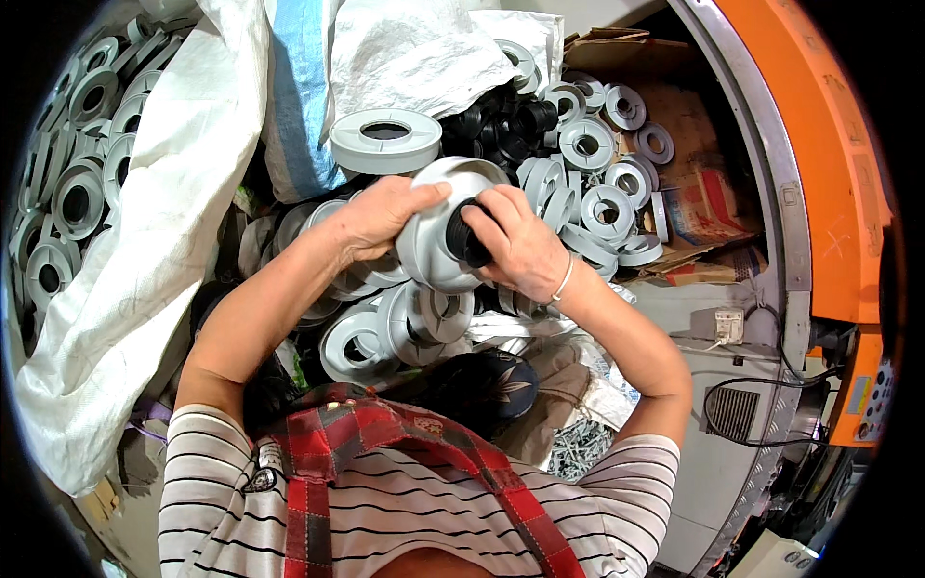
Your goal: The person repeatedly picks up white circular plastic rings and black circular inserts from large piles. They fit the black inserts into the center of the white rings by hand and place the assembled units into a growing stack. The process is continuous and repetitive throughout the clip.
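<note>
Room: a cramped work corner is crowding in on every side, with no bare table showing.
Machine (819,164): an orange body with a grey metal rim is curving down the right edge (bent by the lens); its lower part is cut off.
Sacks: a white woven sack (183,193) is lying along the left, and a second one with a blue stripe (308,87) is slumping behind it.
Boxes (694,202): brown cardboard is sitting under the far rings, mostly covered.
Rings (588,183): grey-white plastic rings with round holes are piling up left, centre and right, too many and too overlapped to count.
Black parts (501,120): a heap of small dark pieces is lying behind the hands, too dark to count.
Screws (578,448): a bag of silvery screws is showing below the right elbow, partly hidden.
Cap (453,226): one grey-white domed cap is being held mid-air over the pile, centre of view.
Insert (467,236): one black round piece is sitting at the cap's opening.
Left hand (385,217): is gripping the cap's rim, thumb across the top.
Right hand (520,246): is closing its fingers around the insert.
</note>
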Action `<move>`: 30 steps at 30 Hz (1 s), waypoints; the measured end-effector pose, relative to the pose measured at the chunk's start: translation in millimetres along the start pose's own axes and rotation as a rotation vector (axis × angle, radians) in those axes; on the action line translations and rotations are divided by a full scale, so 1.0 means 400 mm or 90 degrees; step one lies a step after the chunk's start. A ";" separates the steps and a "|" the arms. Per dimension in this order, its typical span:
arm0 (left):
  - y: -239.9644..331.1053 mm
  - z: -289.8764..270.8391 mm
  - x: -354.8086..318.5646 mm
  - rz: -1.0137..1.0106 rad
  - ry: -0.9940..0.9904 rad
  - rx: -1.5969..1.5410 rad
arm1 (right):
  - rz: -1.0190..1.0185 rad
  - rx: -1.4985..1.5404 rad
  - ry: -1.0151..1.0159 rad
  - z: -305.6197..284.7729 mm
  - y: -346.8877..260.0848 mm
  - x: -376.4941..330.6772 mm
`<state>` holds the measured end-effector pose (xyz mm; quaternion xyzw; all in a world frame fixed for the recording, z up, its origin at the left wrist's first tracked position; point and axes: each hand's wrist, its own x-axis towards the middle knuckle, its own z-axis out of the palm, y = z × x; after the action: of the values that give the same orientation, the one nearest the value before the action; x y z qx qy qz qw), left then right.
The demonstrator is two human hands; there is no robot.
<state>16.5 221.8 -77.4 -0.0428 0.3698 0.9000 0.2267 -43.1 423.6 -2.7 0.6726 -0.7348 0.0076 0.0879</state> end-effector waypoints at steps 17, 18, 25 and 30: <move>-0.036 0.010 0.002 0.037 -0.012 -0.020 | 0.393 0.375 0.047 0.045 -0.013 -0.045; -0.035 0.017 0.003 0.039 -0.025 -0.013 | 0.392 0.358 0.047 0.037 -0.014 -0.047; -0.067 0.044 0.005 0.151 -0.024 0.020 | 0.570 0.448 0.135 0.063 -0.023 -0.019; -0.068 0.051 0.002 0.264 0.083 0.126 | 0.810 0.971 -0.152 0.018 0.020 -0.026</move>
<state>29.6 253.0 -80.3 -0.0012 0.4712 0.8819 0.0160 -50.9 433.6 -10.3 0.0271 -0.7609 0.4552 -0.4616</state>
